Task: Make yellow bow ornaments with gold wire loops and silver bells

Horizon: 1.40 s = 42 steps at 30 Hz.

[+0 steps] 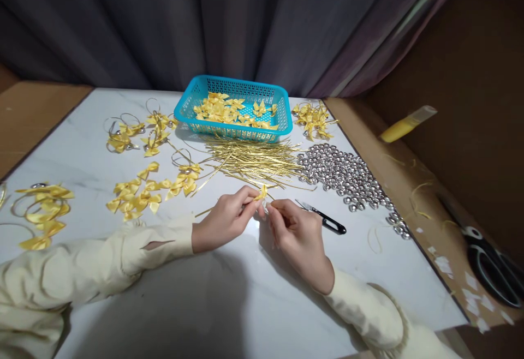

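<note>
My left hand [226, 218] pinches a small yellow ribbon bow [261, 192] with a gold wire that trails left under the fingers. My right hand [295, 234] is closed in a pinch right beside it, fingertips meeting the bow's base; what it grips is too small to name. Both hands rest low over the white marble tabletop [229, 288], near its middle. A black thread snipper [323, 217] lies just right of my right hand. Gold wire pieces [254, 161] are piled behind the hands.
A blue basket [235, 109] of yellow bows stands at the back. Silver bells [347, 176] spread at the right. Loose bows [141, 192] and finished bow rings [137, 132] lie left. Black scissors [493, 263] and a yellow tube [405, 124] lie on the brown board.
</note>
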{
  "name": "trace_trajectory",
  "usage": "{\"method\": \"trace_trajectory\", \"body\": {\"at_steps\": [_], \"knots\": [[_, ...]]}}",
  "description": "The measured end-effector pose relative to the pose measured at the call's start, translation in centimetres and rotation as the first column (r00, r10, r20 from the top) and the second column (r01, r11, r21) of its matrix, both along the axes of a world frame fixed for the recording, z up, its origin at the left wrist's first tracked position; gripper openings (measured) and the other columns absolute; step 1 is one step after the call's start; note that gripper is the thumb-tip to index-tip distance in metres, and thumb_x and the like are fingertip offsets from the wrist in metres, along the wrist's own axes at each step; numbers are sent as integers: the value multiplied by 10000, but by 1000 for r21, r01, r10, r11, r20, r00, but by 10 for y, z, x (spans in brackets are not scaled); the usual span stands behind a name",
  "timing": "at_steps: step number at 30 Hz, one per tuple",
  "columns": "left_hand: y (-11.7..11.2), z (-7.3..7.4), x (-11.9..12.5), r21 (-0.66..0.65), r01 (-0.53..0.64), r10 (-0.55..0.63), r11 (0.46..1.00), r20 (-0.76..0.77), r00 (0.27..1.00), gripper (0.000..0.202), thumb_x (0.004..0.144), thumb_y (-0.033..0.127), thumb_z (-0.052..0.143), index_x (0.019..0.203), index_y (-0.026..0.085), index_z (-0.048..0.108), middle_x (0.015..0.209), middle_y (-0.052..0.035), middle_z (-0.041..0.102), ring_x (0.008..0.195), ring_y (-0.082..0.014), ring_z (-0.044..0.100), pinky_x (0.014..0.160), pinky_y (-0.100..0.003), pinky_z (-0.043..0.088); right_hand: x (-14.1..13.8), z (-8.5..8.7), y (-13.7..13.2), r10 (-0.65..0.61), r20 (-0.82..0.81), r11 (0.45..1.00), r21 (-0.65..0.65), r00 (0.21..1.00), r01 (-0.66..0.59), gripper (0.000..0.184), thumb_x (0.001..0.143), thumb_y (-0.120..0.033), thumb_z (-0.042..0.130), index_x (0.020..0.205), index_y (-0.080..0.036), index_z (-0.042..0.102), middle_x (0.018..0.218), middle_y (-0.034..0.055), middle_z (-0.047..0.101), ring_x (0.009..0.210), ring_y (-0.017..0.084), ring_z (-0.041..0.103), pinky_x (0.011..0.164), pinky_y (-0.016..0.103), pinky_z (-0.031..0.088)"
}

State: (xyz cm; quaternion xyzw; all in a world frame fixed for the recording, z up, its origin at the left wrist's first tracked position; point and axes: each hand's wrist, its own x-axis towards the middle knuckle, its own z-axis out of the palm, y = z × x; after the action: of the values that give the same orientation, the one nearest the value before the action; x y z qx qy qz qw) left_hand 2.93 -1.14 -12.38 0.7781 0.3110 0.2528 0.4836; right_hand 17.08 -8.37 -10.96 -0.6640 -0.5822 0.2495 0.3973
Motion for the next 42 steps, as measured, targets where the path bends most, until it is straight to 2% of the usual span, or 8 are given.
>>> {"method": "trace_trajectory", "body": {"at_steps": [7,14,18,22,31,36,39,42], "knots": [[-5,2,0,58,33,-33,998,-1,999,105,903,232,388,911,179,479,766,-14,648,694,-123,613,595,-200,439,1,0,2,-1,-54,1000,1,999,1,191,854,-227,471,732,-160,601,557,-3,608,371,77,473,404,183,373],[-1,2,0,-58,-45,47,997,35,998,130,913,274,404,926,173,485,744,-1,625,699,-123,584,641,-212,436,9,7,8,68,-196,993,-77,978,-85,182,860,-299,511,777,-157,588,499,-28,577,359,77,454,413,185,375],[3,2,0,-104,-93,97,990,28,995,160,914,300,412,918,171,506,716,11,599,618,-106,508,567,-202,380,15,11,8,163,-137,970,-158,977,-184,206,855,-313,522,795,-149,631,491,-25,580,360,81,449,409,186,356],[4,1,0,-125,-64,70,990,51,996,173,913,308,413,886,169,513,731,7,592,632,-108,503,582,-208,376,17,12,9,210,-26,970,-118,977,-211,253,867,-258,489,703,-155,652,535,-8,612,412,82,471,428,182,339],[2,3,0,-135,10,-1,991,68,998,173,912,296,408,921,160,515,713,-4,607,679,-125,560,619,-217,413,13,8,10,176,19,983,-54,984,-175,264,881,-213,458,656,-166,587,542,-26,584,467,83,496,536,186,371],[1,6,-1,-97,12,-7,995,47,999,171,914,267,401,939,153,525,708,-8,627,674,-125,567,619,-220,421,20,4,15,75,-48,994,-78,996,-78,182,843,-317,533,739,-168,545,556,-24,574,496,103,508,521,203,377],[1,7,-1,-48,28,-26,998,28,999,183,914,257,403,912,155,554,720,-8,639,638,-114,557,602,-215,419,34,11,22,88,-98,990,-101,991,-97,253,765,-400,620,800,-160,546,691,9,613,606,123,540,561,214,399],[0,7,-2,-4,52,-52,999,25,998,182,907,237,417,905,152,578,732,-13,643,643,-111,565,607,-209,432,45,18,27,121,-117,973,-182,986,-141,363,867,-474,449,745,-158,580,683,9,565,610,120,492,574,228,377]]}}
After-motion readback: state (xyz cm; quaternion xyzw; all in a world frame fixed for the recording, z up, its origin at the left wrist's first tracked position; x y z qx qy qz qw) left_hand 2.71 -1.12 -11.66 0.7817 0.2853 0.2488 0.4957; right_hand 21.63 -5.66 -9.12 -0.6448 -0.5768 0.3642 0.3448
